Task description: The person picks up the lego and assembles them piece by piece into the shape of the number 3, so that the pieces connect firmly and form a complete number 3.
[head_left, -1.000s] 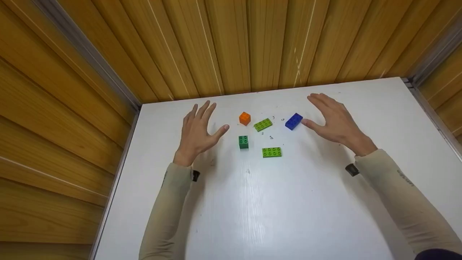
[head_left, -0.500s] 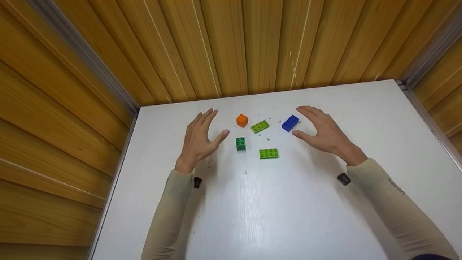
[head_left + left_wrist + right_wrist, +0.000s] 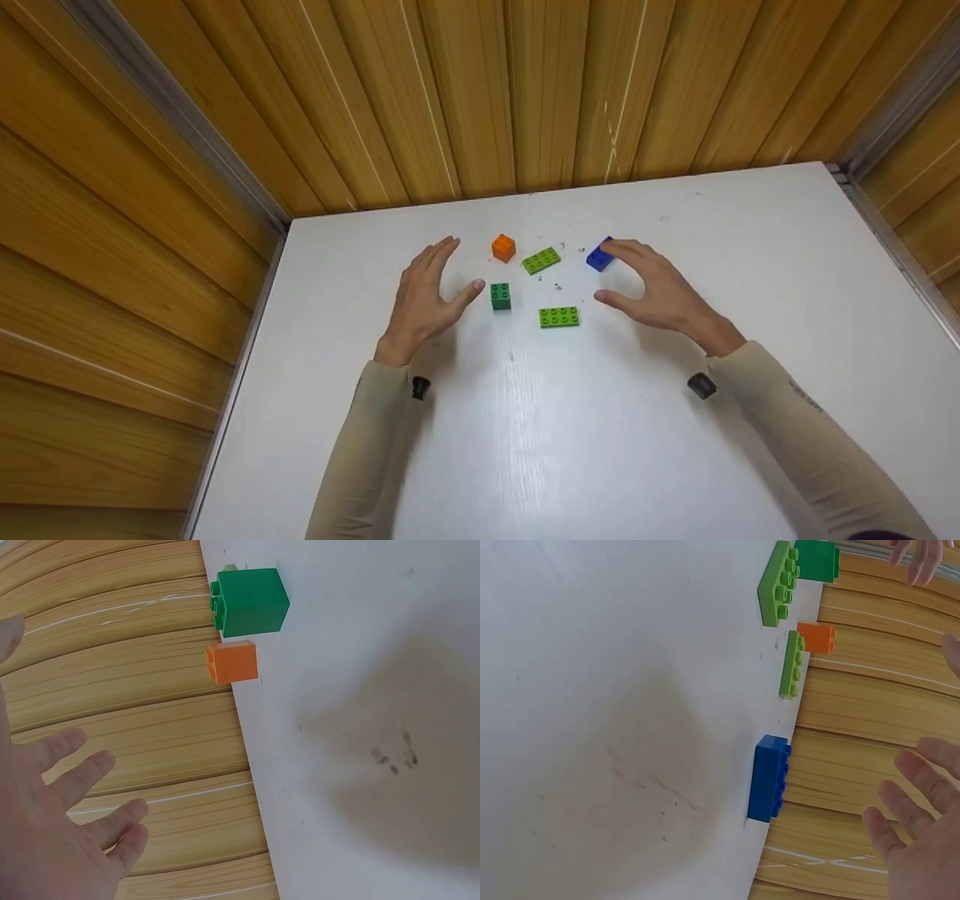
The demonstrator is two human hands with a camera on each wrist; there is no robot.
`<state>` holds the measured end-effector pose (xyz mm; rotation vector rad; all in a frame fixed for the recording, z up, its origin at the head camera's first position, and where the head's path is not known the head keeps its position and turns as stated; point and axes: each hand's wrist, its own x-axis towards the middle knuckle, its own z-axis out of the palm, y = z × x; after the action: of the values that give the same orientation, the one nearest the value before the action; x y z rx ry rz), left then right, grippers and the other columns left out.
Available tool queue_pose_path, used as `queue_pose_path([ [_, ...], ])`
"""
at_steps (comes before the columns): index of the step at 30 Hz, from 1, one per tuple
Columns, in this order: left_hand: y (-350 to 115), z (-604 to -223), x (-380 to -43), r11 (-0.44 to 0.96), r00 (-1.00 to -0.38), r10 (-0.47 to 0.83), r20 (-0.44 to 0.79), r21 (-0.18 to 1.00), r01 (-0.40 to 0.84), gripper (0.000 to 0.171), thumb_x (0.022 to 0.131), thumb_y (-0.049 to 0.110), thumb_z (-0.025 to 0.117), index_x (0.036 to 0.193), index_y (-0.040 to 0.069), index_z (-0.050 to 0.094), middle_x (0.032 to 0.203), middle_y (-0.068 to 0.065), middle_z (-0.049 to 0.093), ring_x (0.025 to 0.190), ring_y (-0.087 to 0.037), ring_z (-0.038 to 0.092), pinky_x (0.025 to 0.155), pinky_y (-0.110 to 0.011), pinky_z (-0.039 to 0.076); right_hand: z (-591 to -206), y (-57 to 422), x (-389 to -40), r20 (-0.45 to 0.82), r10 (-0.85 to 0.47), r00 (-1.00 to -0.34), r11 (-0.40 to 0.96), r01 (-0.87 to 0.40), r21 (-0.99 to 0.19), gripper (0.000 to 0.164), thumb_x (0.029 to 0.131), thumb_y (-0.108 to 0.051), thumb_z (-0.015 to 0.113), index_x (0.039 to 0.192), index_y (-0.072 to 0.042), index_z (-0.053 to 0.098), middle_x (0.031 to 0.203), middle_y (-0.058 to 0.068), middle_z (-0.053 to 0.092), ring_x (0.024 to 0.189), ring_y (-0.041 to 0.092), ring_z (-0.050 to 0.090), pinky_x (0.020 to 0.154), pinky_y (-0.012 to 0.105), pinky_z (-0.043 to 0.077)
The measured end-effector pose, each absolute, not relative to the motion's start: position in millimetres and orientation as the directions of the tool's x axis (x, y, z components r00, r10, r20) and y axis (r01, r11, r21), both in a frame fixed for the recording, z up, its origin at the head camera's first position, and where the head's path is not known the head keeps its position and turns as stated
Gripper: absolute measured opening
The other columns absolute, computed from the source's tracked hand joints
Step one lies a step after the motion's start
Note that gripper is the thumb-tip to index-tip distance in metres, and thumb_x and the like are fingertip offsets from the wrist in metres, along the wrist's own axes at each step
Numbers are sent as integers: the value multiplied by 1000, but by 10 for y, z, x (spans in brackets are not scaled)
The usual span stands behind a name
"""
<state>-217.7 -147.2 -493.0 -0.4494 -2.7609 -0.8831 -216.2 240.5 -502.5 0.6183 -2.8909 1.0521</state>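
My left hand [image 3: 424,300] hovers over the table left of a dark green block [image 3: 500,296], thumb and fingers spread, holding nothing. An orange block [image 3: 504,247] lies farther back. On the other side my right hand [image 3: 660,292] hangs above the table with nothing in it; its fingertips cover part of a blue brick [image 3: 598,259] in the head view. The right wrist view shows the blue brick [image 3: 768,778] whole and apart from the fingers. Between the hands lie two thin lime green bricks, one lime brick [image 3: 541,260] set at a slant and another lime brick [image 3: 559,316] nearer me.
The white table [image 3: 525,442] carries a few small dark specks near the bricks. Behind it stands a wood-slat wall [image 3: 480,97], with another slatted wall [image 3: 105,300] at the left. A metal post [image 3: 187,112] marks their corner.
Both hands have come nearer to me and closer together. The right hand has shifted left, its fingertips now overlapping the blue brick in view. The bricks stay where they were.
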Motion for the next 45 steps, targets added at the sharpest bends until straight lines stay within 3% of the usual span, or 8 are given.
queue_pose_path([
  [8, -1385, -5045, -2172, 736, -934, 231, 272, 579, 351, 83, 95, 61, 66, 162, 16, 47, 168, -6, 46, 155, -31, 42, 127, -58, 31, -5192, 2320, -2083, 65, -346, -936, 672, -295, -679, 78, 96, -51, 77, 160, -16, 49, 167, 13, 44, 158, 41, 35, 125, 69, 28],
  [20, -1266, -5196, -2172, 684, -936, 278, 215, 640, 350, 85, 91, 56, 74, 161, 15, 47, 166, -6, 48, 154, -29, 44, 126, -57, 35, -5426, 2207, -2044, 47, -390, -920, 629, -303, -716, 71, 93, -39, 85, 152, -8, 58, 156, 11, 57, 149, 36, 48, 123, 62, 37],
  [30, -1212, -5272, -2152, 667, -939, 303, 163, 667, 331, 84, 90, 51, 79, 160, 17, 48, 165, -2, 49, 152, -26, 45, 126, -52, 35, -5494, 2173, -2081, 68, -445, -893, 596, -351, -722, 67, 91, -34, 88, 145, -4, 64, 146, 12, 64, 138, 36, 58, 117, 59, 44],
  [38, -1170, -5301, -2141, 675, -948, 295, 118, 677, 294, 83, 89, 46, 82, 160, 19, 49, 164, -2, 50, 152, -27, 46, 127, -52, 36, -5500, 2129, -2096, -24, -461, -887, 646, -316, -695, 64, 94, -33, 85, 146, -5, 63, 145, 12, 63, 139, 34, 56, 120, 56, 42],
  [45, -1151, -5303, -2163, 686, -945, 310, 101, 664, 296, 82, 89, 44, 82, 159, 20, 49, 163, -1, 50, 152, -26, 46, 127, -52, 35, -5526, 2096, -2110, -25, -462, -886, 665, -328, -671, 58, 94, -28, 84, 142, -4, 66, 139, 13, 64, 135, 35, 56, 119, 57, 42],
])
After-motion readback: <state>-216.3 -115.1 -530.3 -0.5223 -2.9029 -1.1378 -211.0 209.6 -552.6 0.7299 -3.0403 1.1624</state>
